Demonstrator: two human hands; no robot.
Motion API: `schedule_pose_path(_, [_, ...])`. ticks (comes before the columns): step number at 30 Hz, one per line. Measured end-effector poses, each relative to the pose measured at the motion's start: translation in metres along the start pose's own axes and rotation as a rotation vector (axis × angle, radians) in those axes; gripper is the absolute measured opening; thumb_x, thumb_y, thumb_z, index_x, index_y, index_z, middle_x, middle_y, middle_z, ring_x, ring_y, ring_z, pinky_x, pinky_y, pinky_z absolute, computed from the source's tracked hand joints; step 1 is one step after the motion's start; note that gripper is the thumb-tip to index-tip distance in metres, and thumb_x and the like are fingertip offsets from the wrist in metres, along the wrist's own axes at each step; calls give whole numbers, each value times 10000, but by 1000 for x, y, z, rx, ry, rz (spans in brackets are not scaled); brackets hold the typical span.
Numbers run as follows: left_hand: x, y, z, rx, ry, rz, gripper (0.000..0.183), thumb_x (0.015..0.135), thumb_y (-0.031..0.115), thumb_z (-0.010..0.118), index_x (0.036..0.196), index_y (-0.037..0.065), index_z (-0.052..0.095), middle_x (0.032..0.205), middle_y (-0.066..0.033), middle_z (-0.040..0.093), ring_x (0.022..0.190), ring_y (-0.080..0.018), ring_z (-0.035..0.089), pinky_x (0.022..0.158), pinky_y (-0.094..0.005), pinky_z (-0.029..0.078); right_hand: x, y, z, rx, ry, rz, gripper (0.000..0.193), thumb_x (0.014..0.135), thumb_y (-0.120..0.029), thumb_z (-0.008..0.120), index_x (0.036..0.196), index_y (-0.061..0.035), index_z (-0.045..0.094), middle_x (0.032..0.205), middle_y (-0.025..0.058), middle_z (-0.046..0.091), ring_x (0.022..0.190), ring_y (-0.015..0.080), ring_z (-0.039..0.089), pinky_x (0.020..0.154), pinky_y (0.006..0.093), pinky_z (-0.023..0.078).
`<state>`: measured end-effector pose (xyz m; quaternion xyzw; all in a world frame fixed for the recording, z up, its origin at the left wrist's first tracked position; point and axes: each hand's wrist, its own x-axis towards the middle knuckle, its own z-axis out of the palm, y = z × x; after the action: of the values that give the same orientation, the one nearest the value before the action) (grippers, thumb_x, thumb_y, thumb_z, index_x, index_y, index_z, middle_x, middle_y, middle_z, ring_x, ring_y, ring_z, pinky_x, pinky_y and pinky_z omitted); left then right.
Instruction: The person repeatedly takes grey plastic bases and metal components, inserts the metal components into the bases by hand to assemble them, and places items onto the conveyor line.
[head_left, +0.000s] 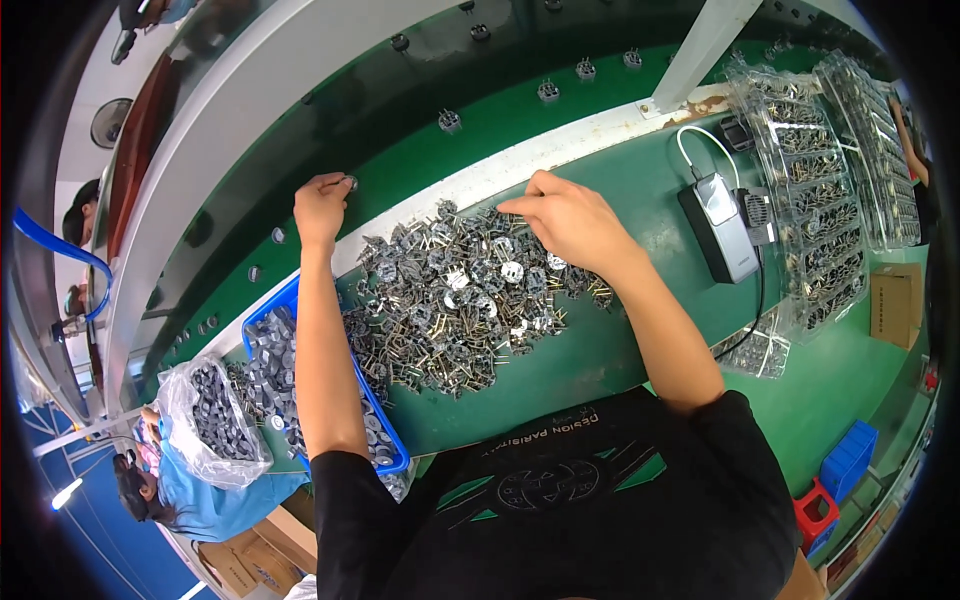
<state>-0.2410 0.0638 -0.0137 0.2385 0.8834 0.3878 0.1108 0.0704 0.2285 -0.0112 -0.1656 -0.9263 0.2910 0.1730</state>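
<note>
My left hand [320, 208] reaches over the green conveyor belt [405, 165], with finger and thumb closed on a small round plug part [350, 183] of grey and metal. My right hand [578, 222] is at the far edge of a large heap of plug inserts with metal pins [455, 290]. Its fingertips are pinched together by the heap; whatever they hold is too small to make out. Under my left forearm stands a blue bin [400, 460] filled with grey round plug caps [270, 360].
A white rail [460, 188] separates belt and green worktable [655, 225]. Single plug parts [449, 121] stand along the belt. A white-topped black device with a cable [720, 225] and clear trays of metal parts [815, 190] lie right. A plastic bag of grey caps [215, 420] and a person in blue [215, 495] are left.
</note>
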Motion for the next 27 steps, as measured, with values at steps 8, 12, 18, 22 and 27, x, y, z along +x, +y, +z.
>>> schedule_pose_path(8, [8, -19, -30, 476, 273, 127, 348, 878, 263, 612, 1138, 40, 671, 1073, -206, 683, 1063, -338, 622, 912, -392, 471, -7, 9, -8, 57, 39, 42, 51, 791, -86, 656, 837, -71, 641, 902, 67, 585, 810, 298, 621, 698, 423, 509])
schedule_pose_path(12, [17, -78, -65, 881, 264, 33, 375, 860, 211, 566, 1201, 71, 639, 1151, -228, 642, 1134, -396, 556, 957, -466, 451, -5, -2, -13, 97, 92, 73, 126, 798, -42, 621, 911, -65, 673, 875, 74, 582, 772, 311, 613, 678, 420, 499])
schedule_pose_path(18, [0, -77, -79, 575, 130, 75, 276, 758, 80, 662, 1028, 69, 718, 1052, -150, 692, 983, -311, 646, 889, -383, 501, -6, 4, -7, 139, 142, 15, 159, 818, 23, 598, 934, -54, 676, 808, 70, 547, 658, 245, 572, 603, 355, 459])
schedule_pose_path(22, [-44, -8, -69, -105, 89, 30, 344, 752, 22, 703, 1093, 1, 659, 973, -88, 684, 795, -126, 637, 742, -269, 505, -6, -1, -11, 215, 109, 111, 97, 795, -11, 656, 874, -60, 684, 864, 62, 602, 692, 251, 618, 618, 368, 494])
schedule_pose_path(27, [-120, 71, -39, -325, -127, 157, 342, 745, -44, 757, 1064, -15, 639, 883, -36, 658, 723, -65, 572, 672, -201, 480, -8, -20, -10, 548, 249, -47, 152, 760, -27, 771, 893, -44, 701, 860, 42, 656, 652, 112, 608, 555, 236, 482])
